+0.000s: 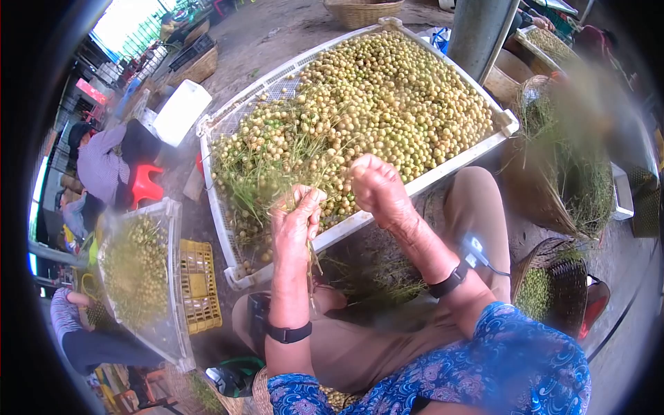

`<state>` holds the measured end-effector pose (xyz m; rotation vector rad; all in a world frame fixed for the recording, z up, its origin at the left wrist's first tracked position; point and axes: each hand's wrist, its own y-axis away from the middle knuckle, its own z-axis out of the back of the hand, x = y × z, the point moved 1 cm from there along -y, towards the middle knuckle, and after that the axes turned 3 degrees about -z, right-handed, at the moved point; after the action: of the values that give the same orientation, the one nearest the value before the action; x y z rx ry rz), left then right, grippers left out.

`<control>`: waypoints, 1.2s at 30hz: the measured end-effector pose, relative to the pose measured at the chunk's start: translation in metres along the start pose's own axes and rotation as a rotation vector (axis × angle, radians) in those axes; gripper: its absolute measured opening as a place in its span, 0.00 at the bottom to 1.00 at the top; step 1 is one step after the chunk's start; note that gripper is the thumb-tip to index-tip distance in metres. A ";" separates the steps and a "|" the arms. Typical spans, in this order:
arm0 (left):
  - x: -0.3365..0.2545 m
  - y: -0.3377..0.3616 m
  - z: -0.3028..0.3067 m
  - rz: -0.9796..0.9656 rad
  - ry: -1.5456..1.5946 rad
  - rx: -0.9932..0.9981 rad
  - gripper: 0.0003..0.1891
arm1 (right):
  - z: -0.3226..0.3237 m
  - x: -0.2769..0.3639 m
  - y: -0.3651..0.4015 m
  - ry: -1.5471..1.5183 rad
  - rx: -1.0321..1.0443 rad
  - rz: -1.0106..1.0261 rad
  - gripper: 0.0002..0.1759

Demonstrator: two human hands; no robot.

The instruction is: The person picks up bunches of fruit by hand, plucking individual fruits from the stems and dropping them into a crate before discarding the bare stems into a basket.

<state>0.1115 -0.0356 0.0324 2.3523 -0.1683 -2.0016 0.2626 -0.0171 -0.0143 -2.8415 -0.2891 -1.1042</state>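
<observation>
My left hand (297, 220) is closed around a bunch of thin green stems (312, 273), whose ends hang below the wrist. Close to its right, my right hand (375, 188) is curled into a fist over the near side of a white tray (508, 124); whatever its fingers hold is hidden. Small round yellow-brown fruits (394, 90) fill most of the tray. Around my left hand, stemmed sprigs (257, 187) lie tangled among the fruits. Both wrists wear black bands.
A basket heaped with stripped stems (553, 152) stands to the right, above a dark basket of small green fruits (535, 294). Left are another fruit tray (138, 270), a yellow crate (199, 285) and a seated person (104, 162). A metal post (483, 38) rises behind the tray.
</observation>
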 end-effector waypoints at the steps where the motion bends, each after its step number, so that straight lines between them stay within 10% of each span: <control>1: -0.001 0.001 0.001 0.000 0.001 0.000 0.07 | 0.005 0.004 0.000 -0.077 0.028 0.024 0.05; 17: -0.001 0.001 0.004 0.114 0.074 0.081 0.08 | 0.007 0.010 -0.007 -0.027 0.042 -0.073 0.10; 20: -0.007 0.003 0.006 0.157 0.189 0.156 0.09 | 0.016 0.008 -0.010 -0.633 0.094 -0.141 0.11; 24: -0.005 0.003 0.009 0.199 0.385 0.246 0.10 | 0.014 -0.012 -0.002 -0.200 -0.028 -0.264 0.15; 28: 0.001 0.002 0.010 0.228 0.447 0.280 0.10 | 0.002 -0.026 0.007 -0.381 0.139 -0.394 0.20; 36: -0.003 0.002 0.012 0.201 0.374 0.204 0.09 | 0.006 -0.016 0.000 0.208 0.177 -0.224 0.12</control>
<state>0.0996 -0.0367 0.0336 2.6545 -0.5871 -1.4887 0.2550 -0.0186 -0.0302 -2.5606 -0.6662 -1.3280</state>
